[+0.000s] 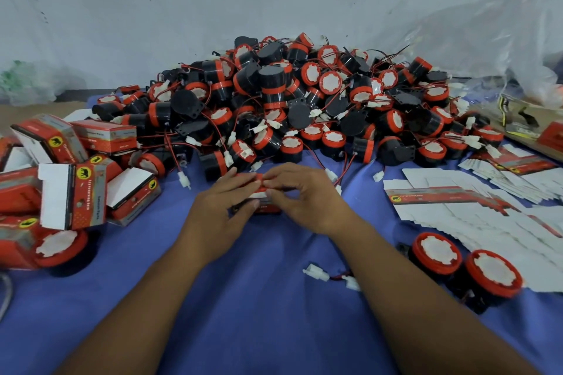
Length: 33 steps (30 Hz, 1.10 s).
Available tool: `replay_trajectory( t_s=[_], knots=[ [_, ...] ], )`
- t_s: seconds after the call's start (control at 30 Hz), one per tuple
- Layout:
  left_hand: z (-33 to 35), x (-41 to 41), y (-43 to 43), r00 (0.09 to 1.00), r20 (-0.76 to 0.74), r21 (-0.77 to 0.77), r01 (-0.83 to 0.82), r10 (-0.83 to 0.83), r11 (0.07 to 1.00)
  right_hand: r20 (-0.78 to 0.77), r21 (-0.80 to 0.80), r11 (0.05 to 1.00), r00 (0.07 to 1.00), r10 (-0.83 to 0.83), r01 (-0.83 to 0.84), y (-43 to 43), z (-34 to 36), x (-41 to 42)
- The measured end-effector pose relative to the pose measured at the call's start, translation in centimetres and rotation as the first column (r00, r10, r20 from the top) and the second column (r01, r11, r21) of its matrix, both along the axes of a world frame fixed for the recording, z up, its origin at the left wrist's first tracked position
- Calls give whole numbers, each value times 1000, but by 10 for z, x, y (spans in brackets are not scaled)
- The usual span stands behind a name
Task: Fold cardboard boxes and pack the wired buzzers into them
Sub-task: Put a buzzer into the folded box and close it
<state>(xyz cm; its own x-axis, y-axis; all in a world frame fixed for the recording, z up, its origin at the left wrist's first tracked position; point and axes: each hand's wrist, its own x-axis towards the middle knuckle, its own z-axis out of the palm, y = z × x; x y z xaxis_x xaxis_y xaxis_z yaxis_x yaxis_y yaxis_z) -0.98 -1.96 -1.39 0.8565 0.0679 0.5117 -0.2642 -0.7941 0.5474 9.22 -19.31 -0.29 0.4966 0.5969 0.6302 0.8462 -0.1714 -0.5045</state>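
Both hands meet on one small red box, which stands on the blue cloth. The left hand grips the box's left side, fingers curled over its top edge. The right hand holds the right side, with its fingertips pinching the red top flap down toward the left hand's fingers. The hands cover most of the box, so I cannot tell whether a buzzer is inside.

Just beyond the grip rises a big heap of buzzers, black and red with white faces, tangled in thin red and black wires with white plugs. Left of the grip lies a cluster of folded boxes, some with white flaps standing open. Right of the grip, flat unfolded box blanks lie spread in overlapping rows. Nearer the person than the grip, beside the right forearm, two buzzers stand face up, touching each other, with a loose white plug near them.
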Motion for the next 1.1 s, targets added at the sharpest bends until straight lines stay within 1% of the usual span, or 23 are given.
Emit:
replay_trajectory(
  t_s=[0.03,0.07,0.13,0.2,0.27,0.37,0.43,0.5,0.6,0.63,0.7,0.8,0.83,0.97,1.1],
  knots=[
    [0,1,0,1000,5,-6,0,0,1000,91,-10,999,995,-31,32,2,-2,0],
    [0,3,1,1000,2,-17,-1,1,1000,148,-17,998,987,-54,57,5,-4,-1],
    [-1,4,3,999,-33,-59,-4,2,998,175,-11,997,982,-67,70,8,-5,-1],
    [-4,5,4,998,-66,-95,-3,-4,995,163,-18,999,985,-47,50,9,-3,0],
    [-6,6,4,998,-61,-106,-11,4,994,93,-42,999,996,11,-8,7,-1,1],
    [-8,7,5,999,-16,-85,-46,45,995,-117,-122,987,989,88,-102,0,-3,-1],
    [-9,9,8,997,-3,-79,-76,76,994,-160,-146,983,984,83,-107,-2,-5,-4],
    [-9,8,9,996,23,-89,-86,88,992,-222,-95,991,973,71,-93,0,-7,-7],
    [-4,5,10,993,80,-101,-80,88,992,-415,18,997,907,75,-74,3,-2,-11],
    [-2,4,10,991,96,-117,-79,90,990,-457,41,997,887,73,-61,4,-1,-12],
    [4,4,6,987,115,-190,-87,110,978,-456,73,996,887,72,-44,7,-1,-16],
    [13,3,4,993,66,-375,-67,99,925,-417,135,989,902,114,-63,15,1,-23],
    [15,3,5,996,54,-397,-50,78,916,-404,155,986,906,125,-67,17,1,-25],
    [20,-2,3,999,25,-341,54,-48,939,-380,230,969,908,173,-89,18,5,-25],
    [21,-1,0,997,38,-283,69,-60,957,-401,226,970,900,173,-85,12,5,-24]
  ],
)
